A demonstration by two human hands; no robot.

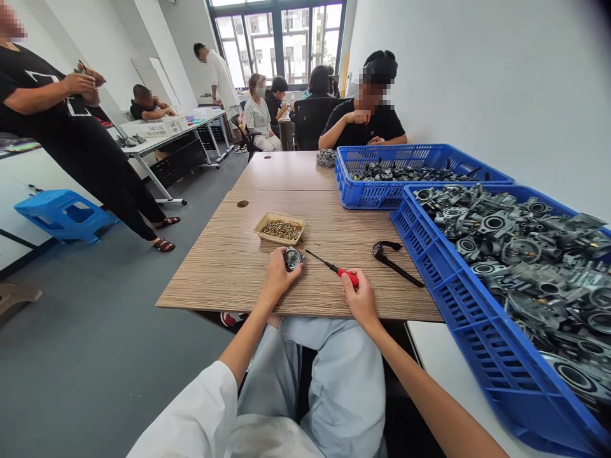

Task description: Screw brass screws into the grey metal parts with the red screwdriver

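Note:
My left hand (278,277) is closed around a small grey metal carburetor (293,258), whose round open side faces up just above the wooden table (214,254). My right hand (361,298) grips a screwdriver (349,277) by its red handle. The dark shaft points left, and its tip is a short way right of the carburetor, apart from it. Behind my left hand stands a beige tray (273,239) full of small brass-coloured screws or jets. One small loose piece (317,243) lies on the table to the right of the tray.
A black wristwatch (379,250) lies right of the screwdriver. Two blue crates of metal parts, a near crate (449,305) and a far crate (367,196), line the right side. Across the table sits a co-worker (351,124); another person (71,127) stands left, by a blue stool (62,213).

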